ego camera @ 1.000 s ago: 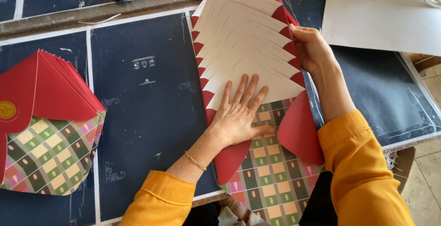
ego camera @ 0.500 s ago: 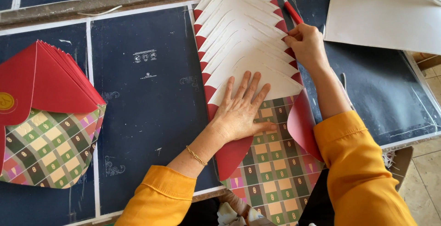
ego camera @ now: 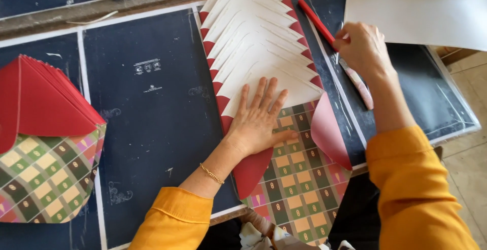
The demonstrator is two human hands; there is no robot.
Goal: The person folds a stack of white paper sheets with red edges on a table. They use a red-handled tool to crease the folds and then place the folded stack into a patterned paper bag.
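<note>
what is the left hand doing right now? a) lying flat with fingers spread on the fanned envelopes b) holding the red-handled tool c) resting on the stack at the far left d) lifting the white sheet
a: the left hand lies palm down, fingers spread, on the fanned envelopes, while the right hand is over at the red-handled tool.

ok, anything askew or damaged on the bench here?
Nothing damaged. The fanned envelopes lie evenly stepped under the left hand; the right hand is at the red brush. Only oddity: the dark work mat is smeared with dried marks.
</note>
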